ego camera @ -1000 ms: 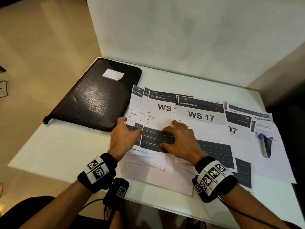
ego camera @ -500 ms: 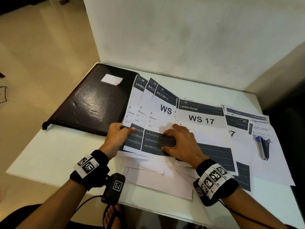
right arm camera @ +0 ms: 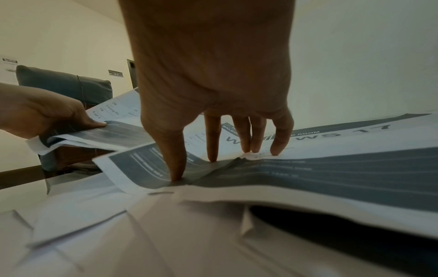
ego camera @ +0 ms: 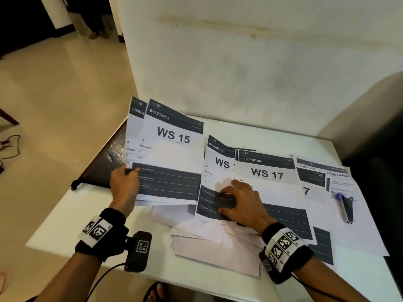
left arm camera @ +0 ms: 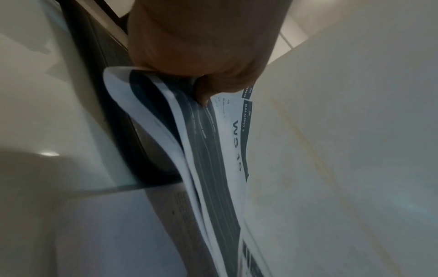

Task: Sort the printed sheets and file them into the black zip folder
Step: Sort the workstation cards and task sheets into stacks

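**Off to the sides of my desk**

I'm looking at a white table (ego camera: 65, 216) pushed against a pale, scuffed wall (ego camera: 250, 66). A blue marker (ego camera: 344, 205) is lying near the table's right edge. Beige floor tiles (ego camera: 54, 88) are shining to my left, with a dark cable (ego camera: 9, 144) trailing across them. A grey padded chair (right arm camera: 64, 82) is showing in the right wrist view.

Bare table (ego camera: 72, 216) lies at the near left; raised sheets (ego camera: 172, 153) screen the black zip folder (ego camera: 102, 164).
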